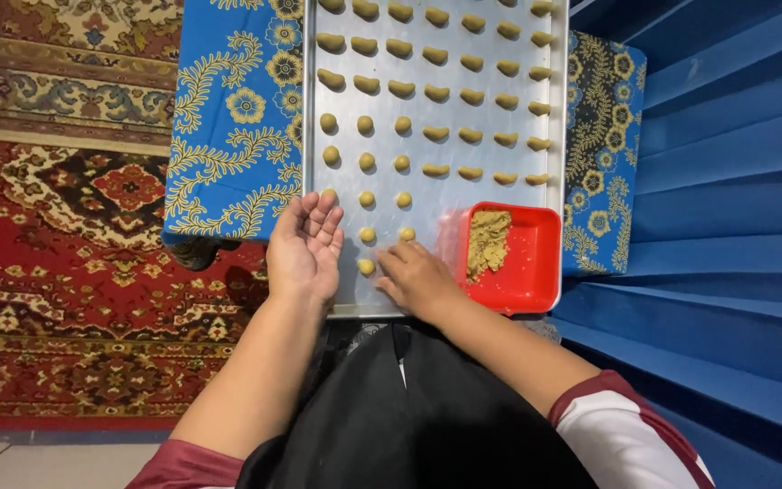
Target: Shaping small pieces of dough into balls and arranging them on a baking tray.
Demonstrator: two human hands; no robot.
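At the far left a red patterned carpet (74,226) covers the floor. Next to it a blue flowered cloth (228,136) lies under a metal tray (436,213). The left hand (306,244) rests at the tray's left edge, palm up, with the fingers loosely spread and holding nothing. On the tray stand rows of small dough balls (367,162) on the left part, and longer dough pieces (471,95) higher up and to the right. The right hand (418,276) lies palm down on the tray's near part, its fingertips just beside the nearest ball (366,267); the fingers are close together, and I cannot tell if they hold something. Just right of this hand a red box (531,263) with a lump of dough (488,240) sits in the tray's near right corner. At the far right are blue steps (726,181).
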